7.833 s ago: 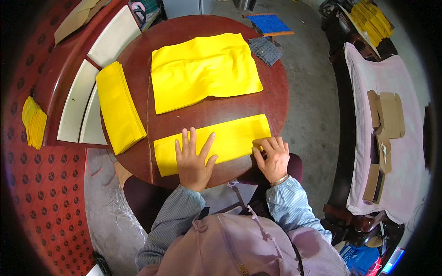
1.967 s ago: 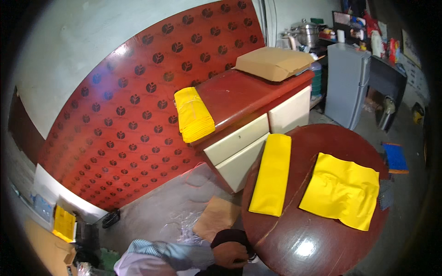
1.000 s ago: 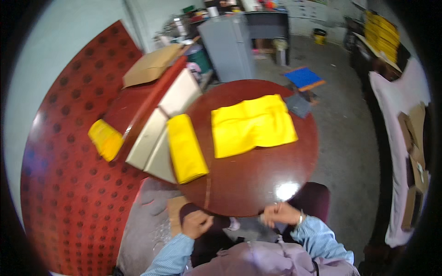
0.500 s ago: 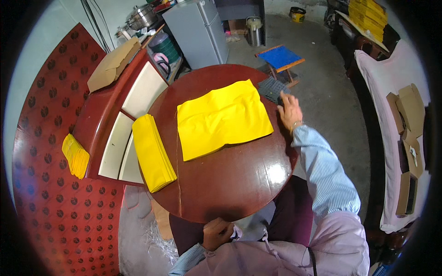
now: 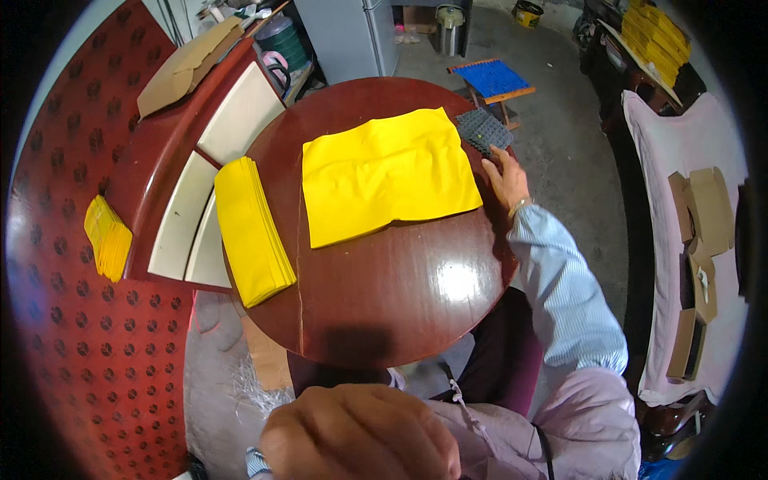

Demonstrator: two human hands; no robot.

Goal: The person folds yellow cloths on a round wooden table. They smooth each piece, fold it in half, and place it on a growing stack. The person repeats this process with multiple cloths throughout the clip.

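Observation:
On the round red-brown table (image 5: 376, 296) lies a flat, slightly wrinkled yellow cloth-like sheet (image 5: 388, 180). To its left rests a folded stack of the same yellow material (image 5: 250, 232). My right hand (image 5: 506, 180) is at the table's right edge, fingers apart and empty, its fingertips by a dark grey textured pad (image 5: 484, 132). Whether they touch the pad I cannot tell. Large and close at the bottom, my left hand (image 5: 360, 436) is raised over my lap with its fingers curled in. Anything inside it is hidden.
Left of the table stand a cream-and-red cabinet (image 5: 240, 116) and a small yellow bundle (image 5: 108, 240). A blue folding stool (image 5: 492, 80) stands beyond the pad, a grey fridge (image 5: 344, 40) behind. At right, opened cardboard boxes (image 5: 708, 212) lie on a pale-covered seat (image 5: 656, 160).
My left hand has come up from the table's near edge towards the camera and looks much bigger. My right hand stays beside the pad. The whole view has shifted slightly.

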